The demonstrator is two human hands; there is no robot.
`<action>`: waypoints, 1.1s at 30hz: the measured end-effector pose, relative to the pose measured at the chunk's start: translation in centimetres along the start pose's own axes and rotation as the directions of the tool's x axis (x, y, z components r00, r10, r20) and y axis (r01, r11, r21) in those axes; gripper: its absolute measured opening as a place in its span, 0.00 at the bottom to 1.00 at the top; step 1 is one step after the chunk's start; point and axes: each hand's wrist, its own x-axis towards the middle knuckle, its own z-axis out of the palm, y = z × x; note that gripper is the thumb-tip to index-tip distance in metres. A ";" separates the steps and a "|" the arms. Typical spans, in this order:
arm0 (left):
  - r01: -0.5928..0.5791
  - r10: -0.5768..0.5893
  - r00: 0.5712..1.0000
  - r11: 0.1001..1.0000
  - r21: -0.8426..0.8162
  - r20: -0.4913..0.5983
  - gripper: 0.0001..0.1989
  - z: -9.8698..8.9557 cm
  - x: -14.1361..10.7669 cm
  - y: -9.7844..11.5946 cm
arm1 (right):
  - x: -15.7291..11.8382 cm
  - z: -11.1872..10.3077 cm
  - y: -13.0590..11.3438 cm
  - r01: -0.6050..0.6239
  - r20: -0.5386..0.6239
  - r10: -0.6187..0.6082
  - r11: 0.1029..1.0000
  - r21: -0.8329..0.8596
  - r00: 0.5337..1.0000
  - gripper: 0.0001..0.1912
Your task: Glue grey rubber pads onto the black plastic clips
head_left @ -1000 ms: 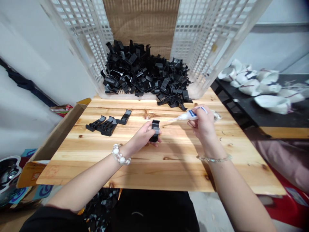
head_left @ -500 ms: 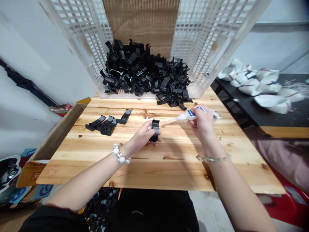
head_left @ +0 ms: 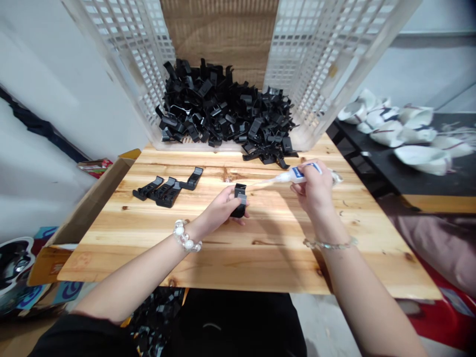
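Black plastic clip sits firmly in the grip of our left hand at frame centre, while our right hand grips a glue tube, its nozzle tip just beside the clip. Several clips lie on the pine surface left of centre; a large heap of clips remains in the white crate at top.

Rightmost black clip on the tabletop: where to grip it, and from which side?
Pinch the free upper end of the black clip from above and the right, likely: that end sticks out clear, while its lower end meets the neighbouring clip on the wooden tabletop.
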 end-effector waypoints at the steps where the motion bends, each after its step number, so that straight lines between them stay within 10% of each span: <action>1: 0.004 -0.004 1.000 1.000 -0.003 0.003 0.11 0.0 0.0 0.0 | 0.0 0.1 0.0 0.010 -0.005 -0.010 1.000 -0.004 1.000 0.11; 23: 0.043 -0.043 0.999 0.999 -0.006 -0.013 0.11 0.4 -0.1 0.4 | -0.5 0.4 0.0 0.098 -0.016 -0.099 0.993 -0.072 0.995 0.07; 33: 0.027 -0.029 0.997 0.999 -0.023 -0.070 0.11 -0.1 0.2 -0.3 | -0.2 -0.2 -0.7 -0.109 0.135 0.084 0.976 0.190 0.987 0.13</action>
